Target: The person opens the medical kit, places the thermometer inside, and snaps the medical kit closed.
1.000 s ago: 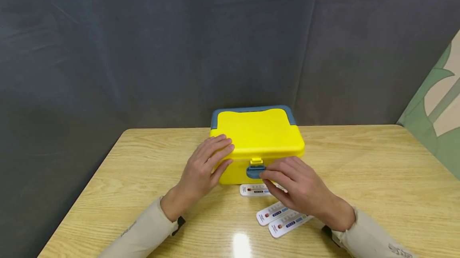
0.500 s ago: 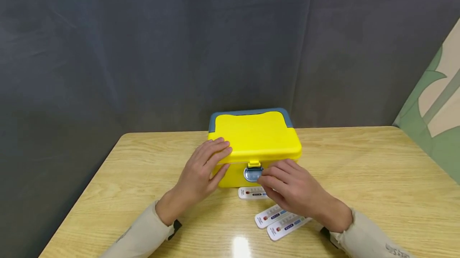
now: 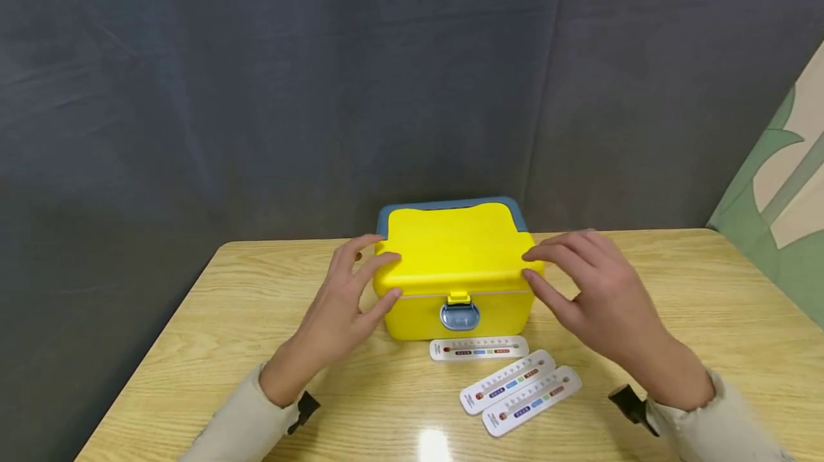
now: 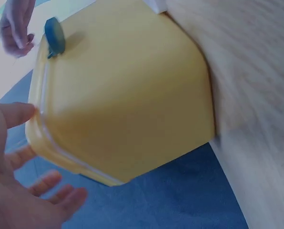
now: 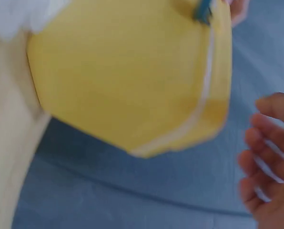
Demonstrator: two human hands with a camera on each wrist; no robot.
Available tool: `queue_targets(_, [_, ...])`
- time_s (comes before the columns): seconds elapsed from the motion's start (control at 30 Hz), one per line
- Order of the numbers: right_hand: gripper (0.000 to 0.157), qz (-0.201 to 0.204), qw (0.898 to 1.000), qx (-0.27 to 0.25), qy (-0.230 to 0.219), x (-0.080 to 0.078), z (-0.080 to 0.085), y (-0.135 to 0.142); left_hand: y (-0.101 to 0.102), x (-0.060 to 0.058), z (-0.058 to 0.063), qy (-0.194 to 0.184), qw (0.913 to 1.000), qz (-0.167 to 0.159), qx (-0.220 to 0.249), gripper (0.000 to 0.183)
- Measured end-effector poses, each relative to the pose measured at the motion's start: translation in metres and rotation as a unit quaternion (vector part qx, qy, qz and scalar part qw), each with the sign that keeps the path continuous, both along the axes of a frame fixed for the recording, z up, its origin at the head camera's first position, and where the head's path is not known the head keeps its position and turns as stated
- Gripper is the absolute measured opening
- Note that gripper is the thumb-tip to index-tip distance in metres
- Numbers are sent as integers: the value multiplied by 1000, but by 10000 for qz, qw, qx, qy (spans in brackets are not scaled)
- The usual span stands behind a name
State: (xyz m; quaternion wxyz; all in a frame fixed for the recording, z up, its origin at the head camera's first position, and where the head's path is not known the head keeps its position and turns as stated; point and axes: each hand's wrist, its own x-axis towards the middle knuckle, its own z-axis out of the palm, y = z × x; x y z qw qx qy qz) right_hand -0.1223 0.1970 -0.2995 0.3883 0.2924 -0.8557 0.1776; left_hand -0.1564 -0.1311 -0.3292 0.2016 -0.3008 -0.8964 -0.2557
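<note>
A yellow box with a blue handle stands on the table, its lid down. My left hand is at the lid's left front corner, fingers loosely spread; in the left wrist view its thumb and one fingertip meet the lid's edge. My right hand hovers by the right front corner, fingers lightly bent and holding nothing. In the right wrist view a gap shows between the right fingers and the lid. On the front, the blue latch sticks outward from the box wall.
Three white thermometer strips lie in front of the box: one strip along its base, two others, the nearer strip included, slanted side by side. A dark curtain hangs behind the wooden table; a patterned panel stands at right.
My right hand has left the latch and moved right and up to the lid's right corner. My left fingers have spread and slid slightly left. The thermometer strips are now fully uncovered.
</note>
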Motion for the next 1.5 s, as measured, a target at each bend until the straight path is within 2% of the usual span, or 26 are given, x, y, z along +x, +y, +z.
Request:
queue_targets(0.07, [30, -355, 9990, 118, -262, 0, 6, 9, -1, 2, 4, -498, 9983, 260, 140, 52])
queue_targets(0.13, [32, -726, 9944, 278, -720, 0, 12, 18, -3, 3, 8, -981, 9935, 502, 282, 59])
queue_targets(0.23, [41, -1178, 9803, 515, -1499, 0, 18, 27, -4, 5, 14, -1498, 9850, 747, 415, 67])
queue_targets(0.3, [46, -1365, 9680, 681, -1994, 0, 20, 32, -6, 6, 16, -1701, 9811, 824, 422, 70])
queue_targets(0.4, [54, -1395, 9537, 892, -2511, -2, 19, 35, -7, 5, 17, -1915, 9772, 856, 336, 73])
queue_targets(0.57, [62, -1229, 9410, 1123, -2947, -4, 14, 30, -8, 5, 15, -2126, 9731, 834, 292, 73])
queue_targets(0.73, [70, -972, 9414, 1195, -3002, -6, 9, 23, -8, 7, 14, -1923, 9781, 721, 341, 70])
queue_targets(1.17, [69, -859, 9686, 978, -2119, -5, 3, 13, -4, 9, 14, -1562, 9843, 814, 140, 71])
queue_targets(1.5, [65, -827, 9742, 962, -1868, -3, 5, 14, -1, 11, 13, -1213, 9894, 781, 155, 69])
